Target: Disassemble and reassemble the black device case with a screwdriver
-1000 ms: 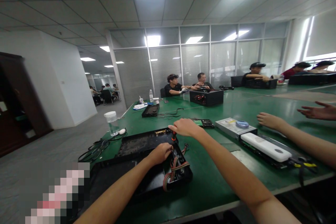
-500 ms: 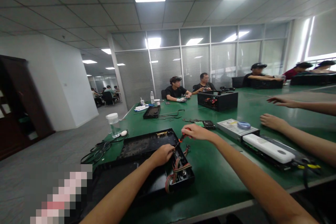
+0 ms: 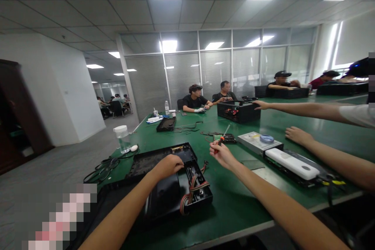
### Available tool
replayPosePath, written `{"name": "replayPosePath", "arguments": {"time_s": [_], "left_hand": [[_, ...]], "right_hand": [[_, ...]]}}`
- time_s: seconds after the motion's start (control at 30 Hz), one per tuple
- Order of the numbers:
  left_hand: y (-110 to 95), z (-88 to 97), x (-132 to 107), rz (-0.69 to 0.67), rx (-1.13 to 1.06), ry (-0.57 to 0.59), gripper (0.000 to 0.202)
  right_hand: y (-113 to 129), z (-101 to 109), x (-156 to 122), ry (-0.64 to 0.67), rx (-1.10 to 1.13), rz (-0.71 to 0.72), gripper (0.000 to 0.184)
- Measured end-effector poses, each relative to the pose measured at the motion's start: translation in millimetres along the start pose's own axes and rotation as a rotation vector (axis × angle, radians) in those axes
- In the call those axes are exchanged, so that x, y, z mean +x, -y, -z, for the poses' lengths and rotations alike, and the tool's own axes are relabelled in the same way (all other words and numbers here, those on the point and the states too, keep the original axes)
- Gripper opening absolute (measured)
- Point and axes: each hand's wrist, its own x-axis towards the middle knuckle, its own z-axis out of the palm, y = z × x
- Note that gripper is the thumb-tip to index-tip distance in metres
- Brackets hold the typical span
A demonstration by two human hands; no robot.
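My right hand (image 3: 223, 155) is wrapped round a screwdriver (image 3: 223, 138) with an orange-red and black handle, its shaft slanting up into the air. Below and left of it lies an open black metal casing (image 3: 205, 201) with a compartment along its right side. Bundled striped ribbon cables (image 3: 187, 195) hang in and over that compartment. My left hand (image 3: 168, 167) rests over the casing with its fingers curled together by the compartment's upper end. What its fingertips hold, if anything, is hidden.
Right of my arm lie a silver drive (image 3: 254, 143), a long white device (image 3: 293, 164) and yellow-handled pliers (image 3: 334, 182). A co-worker's hand (image 3: 261, 105) touches a black computer case (image 3: 240, 112). A clear jar (image 3: 123, 140) and cables (image 3: 102, 169) are at the left edge.
My right hand has lifted the screwdriver away from the casing, its tip now pointing up. My left hand has shifted up and left. A co-worker's arm has reached to the black computer case.
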Motion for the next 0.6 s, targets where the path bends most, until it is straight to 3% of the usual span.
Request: {"name": "replayPosePath", "arguments": {"time_s": [0.13, 0.23, 0.33, 0.47, 0.6], "left_hand": [[5.0, 10.2, -22.8, 0.075, -0.008, 0.213, 0.011], [3.1, 9.6, -40.4, 0.085, 0.003, 0.278, 0.013], [3.0, 18.8, -49.6, 0.080, 0.000, 0.284, 0.020], [17.5, 39.7, -49.5, 0.113, 0.080, 0.198, 0.025], [47.9, 38.1, -43.5, 0.212, 0.127, 0.169, 0.025]], "right_hand": [[-5.8, -7.3, -10.5, 0.220, -0.105, -0.120, 0.024], [-5.3, -15.2, -17.1, 0.331, -0.292, -0.153, 0.026], [8.2, -30.8, -34.7, 0.512, -0.713, 0.026, 0.033], [28.1, -53.6, -81.1, 0.908, -1.250, 0.355, 0.019], [26.7, -56.0, -124.6, 0.775, -1.625, 0.383, 0.036]]}}
